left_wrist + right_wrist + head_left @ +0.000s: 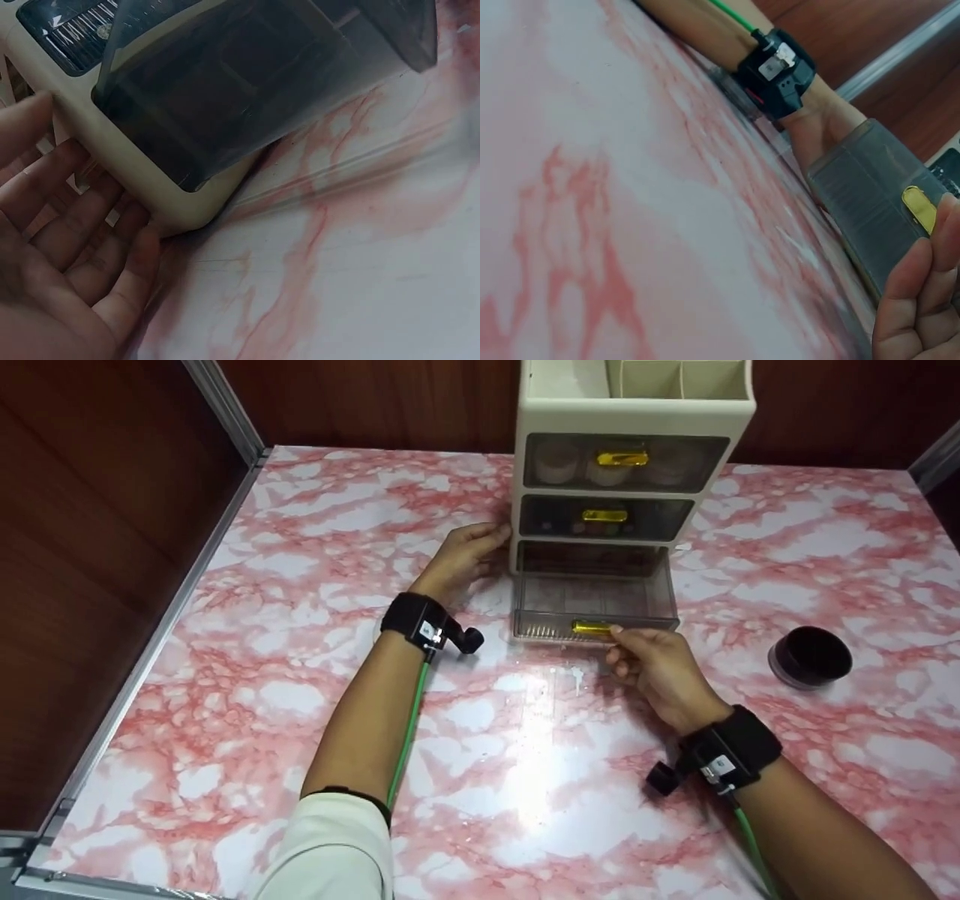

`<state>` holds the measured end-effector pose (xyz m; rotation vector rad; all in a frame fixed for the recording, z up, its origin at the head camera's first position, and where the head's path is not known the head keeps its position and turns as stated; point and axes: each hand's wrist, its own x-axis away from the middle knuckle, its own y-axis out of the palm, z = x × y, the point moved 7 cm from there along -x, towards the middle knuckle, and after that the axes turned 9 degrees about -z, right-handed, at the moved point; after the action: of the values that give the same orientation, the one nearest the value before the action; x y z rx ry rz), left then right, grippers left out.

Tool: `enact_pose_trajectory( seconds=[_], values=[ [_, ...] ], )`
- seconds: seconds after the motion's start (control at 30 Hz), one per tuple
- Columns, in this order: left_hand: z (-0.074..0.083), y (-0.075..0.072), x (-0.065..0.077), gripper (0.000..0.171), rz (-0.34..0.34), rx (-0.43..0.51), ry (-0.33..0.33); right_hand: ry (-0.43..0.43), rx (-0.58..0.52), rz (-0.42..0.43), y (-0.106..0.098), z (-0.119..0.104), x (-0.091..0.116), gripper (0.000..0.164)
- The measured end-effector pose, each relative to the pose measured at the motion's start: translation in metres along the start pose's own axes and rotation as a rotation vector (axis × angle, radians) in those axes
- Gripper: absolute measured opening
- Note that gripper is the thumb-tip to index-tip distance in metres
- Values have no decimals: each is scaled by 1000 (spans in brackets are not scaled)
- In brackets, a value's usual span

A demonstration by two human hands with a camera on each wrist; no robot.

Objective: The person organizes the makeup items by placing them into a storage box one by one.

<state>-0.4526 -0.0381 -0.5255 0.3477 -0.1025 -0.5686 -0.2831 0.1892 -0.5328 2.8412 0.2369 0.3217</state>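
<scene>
A cream drawer cabinet [637,417] stands at the back of the table, its lowest drawer [544,624] pulled out. This drawer is clear smoky plastic, and no objects show inside it. My right hand [660,664] pinches the right end of its yellow handle [591,627] between thumb and fingers. At the cabinet's lower left side rests my left hand [466,553]. The left wrist view shows its fingers [82,232] bent loosely against the cream side wall [131,161], beside the drawer opening.
Two upper drawers are closed: the top one [544,472] holds pale round things, the middle one [559,519] small items. Open compartments [649,379] form the cabinet's top. A dark round container [810,656] stands at the right. Brown panels [390,405] border the marbled table [285,697].
</scene>
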Motion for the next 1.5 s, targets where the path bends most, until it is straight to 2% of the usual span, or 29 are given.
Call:
enact_pose_trajectory(
  seconds=[0.17,0.33,0.4,0.53,0.77,1.0,1.1,1.17,1.23,1.37,1.43,1.5],
  values=[
    [2,3,-2,30,-1,-39,0,12,16,-7,-1,1,1,27],
    [5,0,-4,28,37,-195,19,16,18,-24,1,0,2,28],
    [8,0,-5,28,40,-267,46,14,12,-22,1,-1,2,28],
    [14,0,-6,26,35,-347,105,13,7,-15,2,-2,1,28],
    [18,-3,-5,24,31,-366,129,4,1,-27,7,-2,-3,29],
    [19,-7,-5,23,42,-316,111,16,26,-41,8,-3,-7,34],
    [18,-6,-5,22,50,-296,93,35,90,-66,4,-5,-1,42],
    [16,-5,-5,22,52,-273,74,45,146,-96,-2,-8,7,48],
    [14,-4,-5,23,54,-292,69,44,201,-121,-13,-11,20,50],
    [9,-1,-5,26,48,-311,58,-9,345,-142,-41,-30,49,41],
    [6,-1,-5,27,45,-307,52,-52,409,-128,-57,-44,61,35],
    [4,-2,-5,26,50,-314,48,-83,538,-80,-74,-60,71,32]
  ],
)
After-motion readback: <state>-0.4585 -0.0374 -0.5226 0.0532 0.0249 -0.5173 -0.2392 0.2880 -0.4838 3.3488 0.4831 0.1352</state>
